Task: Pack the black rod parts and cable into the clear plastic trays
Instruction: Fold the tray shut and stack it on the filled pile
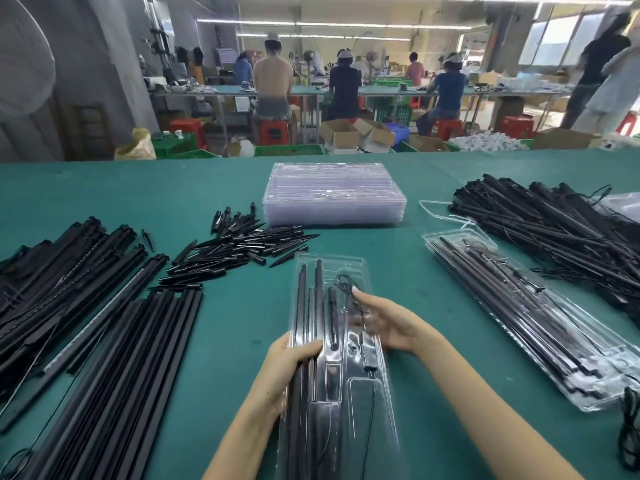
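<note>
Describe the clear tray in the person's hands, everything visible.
The clear tray is a long, thin moulded plastic blister, glossy and see-through, lying lengthwise away from the person over the green table. Its channels hold long black rods, a shorter black piece and a thin black cable. The left hand grips its left edge and rods; the right hand touches the cable side.

Tray stack [334, 195] behind held tray [337, 341]; filled trays [519, 313] right.

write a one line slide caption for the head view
Both hands seat black rods in a clear tray.
</note>
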Demonstrator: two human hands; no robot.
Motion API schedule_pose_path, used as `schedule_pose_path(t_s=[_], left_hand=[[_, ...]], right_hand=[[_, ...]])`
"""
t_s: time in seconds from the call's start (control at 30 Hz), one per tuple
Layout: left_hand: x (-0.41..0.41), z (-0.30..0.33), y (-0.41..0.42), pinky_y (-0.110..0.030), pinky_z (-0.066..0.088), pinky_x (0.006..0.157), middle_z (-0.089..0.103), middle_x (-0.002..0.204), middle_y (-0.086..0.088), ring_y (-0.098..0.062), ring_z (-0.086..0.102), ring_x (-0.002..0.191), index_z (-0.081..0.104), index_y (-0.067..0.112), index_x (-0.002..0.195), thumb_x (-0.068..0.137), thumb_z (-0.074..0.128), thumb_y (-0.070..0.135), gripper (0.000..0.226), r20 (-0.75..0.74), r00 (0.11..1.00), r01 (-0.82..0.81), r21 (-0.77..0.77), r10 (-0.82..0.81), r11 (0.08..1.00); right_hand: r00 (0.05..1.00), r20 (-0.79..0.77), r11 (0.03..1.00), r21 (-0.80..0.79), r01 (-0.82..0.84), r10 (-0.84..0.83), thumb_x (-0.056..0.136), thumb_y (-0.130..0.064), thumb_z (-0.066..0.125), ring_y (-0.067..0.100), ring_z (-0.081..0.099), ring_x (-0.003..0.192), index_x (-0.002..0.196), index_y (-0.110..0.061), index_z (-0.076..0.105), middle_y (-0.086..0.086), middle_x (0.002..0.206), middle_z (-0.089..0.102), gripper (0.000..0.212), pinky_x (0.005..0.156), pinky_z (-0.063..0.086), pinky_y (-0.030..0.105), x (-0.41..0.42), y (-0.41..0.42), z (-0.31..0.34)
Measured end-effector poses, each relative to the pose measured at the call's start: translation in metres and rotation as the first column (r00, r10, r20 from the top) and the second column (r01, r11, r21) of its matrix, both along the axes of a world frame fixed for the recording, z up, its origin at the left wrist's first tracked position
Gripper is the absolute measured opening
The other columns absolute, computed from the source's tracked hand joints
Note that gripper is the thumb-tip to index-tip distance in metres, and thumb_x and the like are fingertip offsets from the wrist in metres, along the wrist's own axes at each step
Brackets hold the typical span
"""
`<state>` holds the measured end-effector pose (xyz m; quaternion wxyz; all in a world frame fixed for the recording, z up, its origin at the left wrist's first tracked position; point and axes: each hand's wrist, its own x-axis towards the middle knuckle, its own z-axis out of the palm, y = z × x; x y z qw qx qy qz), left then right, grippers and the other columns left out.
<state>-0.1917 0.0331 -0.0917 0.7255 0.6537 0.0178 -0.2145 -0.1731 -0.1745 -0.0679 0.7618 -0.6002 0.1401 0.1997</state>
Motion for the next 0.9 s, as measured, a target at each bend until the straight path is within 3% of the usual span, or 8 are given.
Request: schedule_pose_path(t_s=[0.17, 0.27, 0.33, 0.43, 0.63, 0.73, 0.83, 0.9], left_hand=[[-0.002, 0.007, 0.000, -0.013, 0.050, 0.070, 0.075, 0.094, -0.003, 0.001, 0.068, 0.087, 0.060, 0.015, 0.112, 0.094, 0.052, 0.041, 0.033, 0.039, 0.998, 0.048, -0.032, -0.047, 0.998], [-0.002, 0.007, -0.001, -0.040, 0.043, 0.104, 0.062, 0.127, -0.015, -0.018, 0.057, 0.120, 0.049, 0.003, 0.133, 0.096, 0.049, 0.043, 0.055, 0.046, 0.999, 0.014, 0.007, -0.014, 1.000], [-0.001, 0.004, -0.001, -0.051, 0.042, 0.104, 0.063, 0.122, -0.020, -0.031, 0.059, 0.116, 0.052, -0.003, 0.128, 0.097, 0.050, 0.033, 0.047, 0.048, 0.999, -0.026, 0.041, 0.024, 0.999], [0.001, 0.000, -0.002, -0.048, 0.051, 0.093, 0.070, 0.104, -0.022, -0.031, 0.068, 0.098, 0.060, -0.003, 0.112, 0.099, 0.048, 0.026, 0.033, 0.060, 0.997, -0.053, 0.082, 0.048, 0.995], [0.000, 0.001, -0.002, -0.026, 0.033, 0.102, 0.059, 0.127, 0.003, -0.011, 0.051, 0.119, 0.056, 0.009, 0.125, 0.096, 0.050, 0.039, 0.043, 0.087, 0.995, -0.044, 0.054, 0.039, 0.998], [0.001, -0.002, -0.001, -0.032, 0.024, 0.112, 0.040, 0.148, -0.001, -0.015, 0.037, 0.136, 0.040, 0.010, 0.144, 0.091, 0.053, 0.050, 0.068, 0.098, 0.995, -0.015, 0.035, 0.012, 0.999], [0.000, -0.001, 0.000, -0.035, 0.039, 0.107, 0.060, 0.130, -0.004, -0.016, 0.057, 0.119, 0.054, 0.010, 0.130, 0.084, 0.062, 0.048, 0.060, 0.101, 0.995, 0.019, 0.038, -0.022, 0.999], [-0.001, 0.000, -0.002, -0.034, 0.050, 0.095, 0.072, 0.109, -0.004, -0.016, 0.067, 0.101, 0.064, 0.011, 0.114, 0.089, 0.063, 0.037, 0.036, 0.105, 0.994, 0.028, 0.065, -0.035, 0.997]], right_hand=[[0.997, 0.059, 0.988, -0.147, 0.053, -0.045, 0.091, -0.039, 0.059, 0.011, 0.046, 0.056, 0.104, -0.005, 0.069, 0.005, 0.074, 0.057, 0.038, 0.060, 0.042, 0.024, -0.021, 0.000, -0.014], [0.986, 0.146, 0.950, -0.289, 0.115, -0.075, 0.093, -0.028, 0.060, 0.017, 0.040, 0.064, 0.093, -0.008, 0.072, 0.012, 0.085, 0.052, 0.024, 0.059, 0.034, 0.027, -0.029, 0.006, -0.016], [0.975, 0.189, 0.939, -0.298, 0.174, -0.121, 0.093, -0.022, 0.060, 0.017, 0.048, 0.057, 0.093, -0.004, 0.071, 0.013, 0.078, 0.059, 0.021, 0.052, 0.038, 0.024, -0.032, 0.010, -0.018], [0.965, 0.217, 0.942, -0.264, 0.205, -0.149, 0.093, -0.019, 0.060, 0.016, 0.063, 0.049, 0.097, 0.006, 0.067, 0.011, 0.064, 0.068, 0.027, 0.044, 0.048, 0.022, -0.036, 0.015, -0.019], [0.915, 0.373, 0.830, -0.453, 0.325, -0.155, 0.094, -0.030, 0.056, 0.016, 0.047, 0.063, 0.088, 0.012, 0.064, 0.007, 0.067, 0.054, 0.043, 0.065, 0.043, 0.031, -0.040, 0.020, -0.025], [0.897, 0.414, 0.788, -0.495, 0.367, -0.157, 0.096, -0.036, 0.051, 0.017, 0.049, 0.068, 0.088, 0.010, 0.064, 0.007, 0.072, 0.056, 0.049, 0.073, 0.048, 0.041, -0.040, 0.022, -0.029], [0.910, 0.379, 0.773, -0.522, 0.361, -0.168, 0.098, -0.040, 0.045, 0.009, 0.059, 0.069, 0.089, 0.001, 0.070, 0.000, 0.077, 0.069, 0.049, 0.072, 0.046, 0.027, -0.040, 0.021, -0.025], [0.875, 0.463, 0.576, -0.681, 0.451, -0.138, 0.100, -0.038, 0.040, 0.008, 0.063, 0.084, 0.103, -0.002, 0.068, 0.005, 0.093, 0.071, 0.045, 0.075, 0.044, 0.023, -0.032, 0.016, -0.018]])
